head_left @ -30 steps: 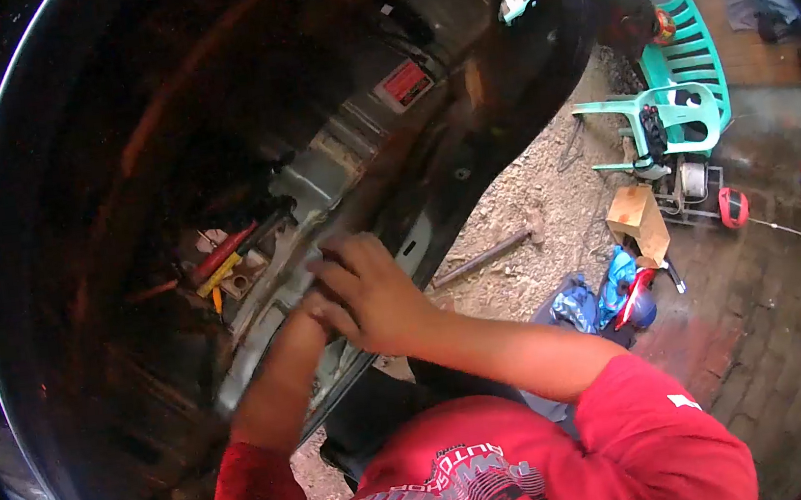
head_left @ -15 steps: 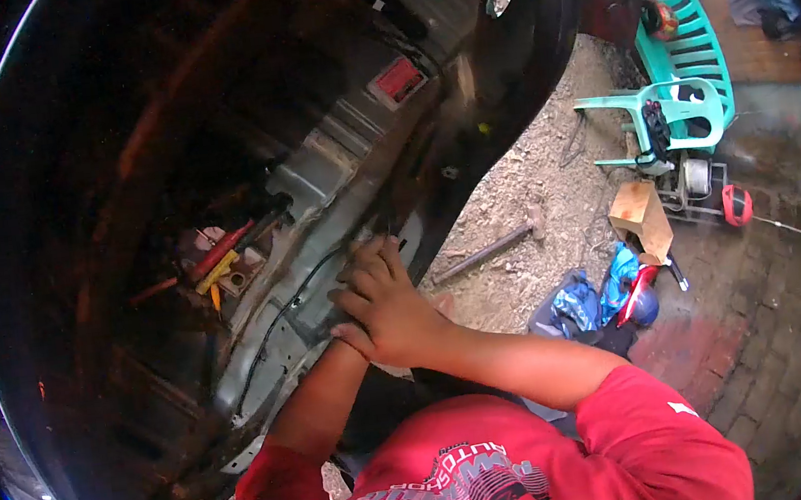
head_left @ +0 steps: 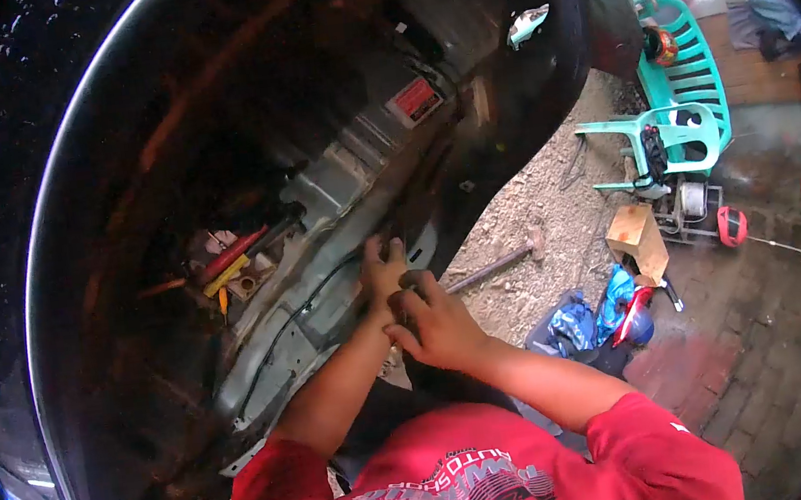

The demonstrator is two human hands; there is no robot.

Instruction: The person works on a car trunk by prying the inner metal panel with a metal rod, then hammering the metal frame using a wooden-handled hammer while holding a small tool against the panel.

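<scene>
My left hand (head_left: 385, 269) reaches into the opened body of a dark vehicle, at the near edge of a grey metal panel (head_left: 315, 324). Its visible fingers are stretched out and apart, and I see nothing in them; the palm side is hidden. My right hand (head_left: 441, 329) is beside the left wrist, its fingers half bent and apart, with nothing visible in it. A thin black cable (head_left: 277, 338) runs along the panel just left of my hands. Farther left lie several hand tools, among them one with a red handle (head_left: 231, 256) and one with a yellow handle (head_left: 227, 274).
The raised dark vehicle panel (head_left: 515, 128) curves above my hands. A hammer (head_left: 496, 265) lies on the gravel to the right. Beyond it are a wooden block (head_left: 639, 241), blue plastic bags (head_left: 572, 322), a green chair (head_left: 688, 130) and a green bench (head_left: 695, 58).
My right hand has come off the left hand and moved right and down. More of my left hand now shows. The view has tilted and shifted slightly.
</scene>
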